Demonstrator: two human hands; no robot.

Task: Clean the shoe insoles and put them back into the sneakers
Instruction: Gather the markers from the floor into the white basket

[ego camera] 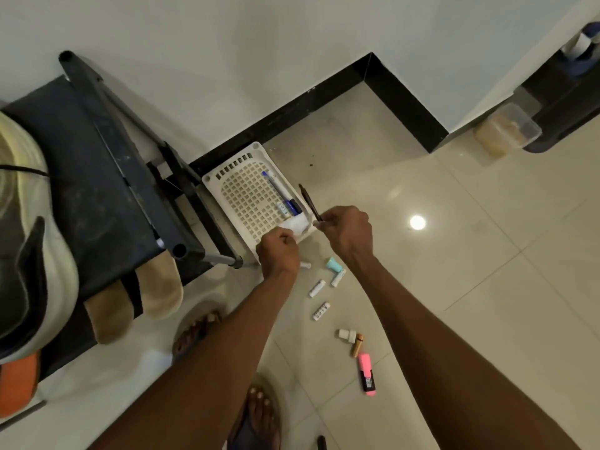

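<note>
The right hand [345,227] pinches the lower end of a thin dark pencil [309,201] between thumb and fingertips, the shaft slanting up toward 11 o'clock over the edge of a white perforated basket [250,203]; the forearm runs straight back toward 5 o'clock. The left hand [278,251] is curled into a fist with knuckles up at the basket's near corner, closed on a scrap of white tissue [297,224] (only a crumpled edge shows past the fingers), its forearm leading off toward 7 o'clock. Inside the basket lies a blue pen [281,193] beside a small white tube whose label is too blurred to read. On the tiled floor at 6 o'clock from the hands lie white batteries [317,288] with print too small to read, a teal cap [333,265], and a pink highlighter [368,371] bearing a barcode sticker. The two tan insoles [136,303] hang side by side over the near edge of a dark blue stool [97,190] at 9 o'clock, well apart from both hands, and a pale sneaker [29,222] rests on the stool at the far left.
</note>
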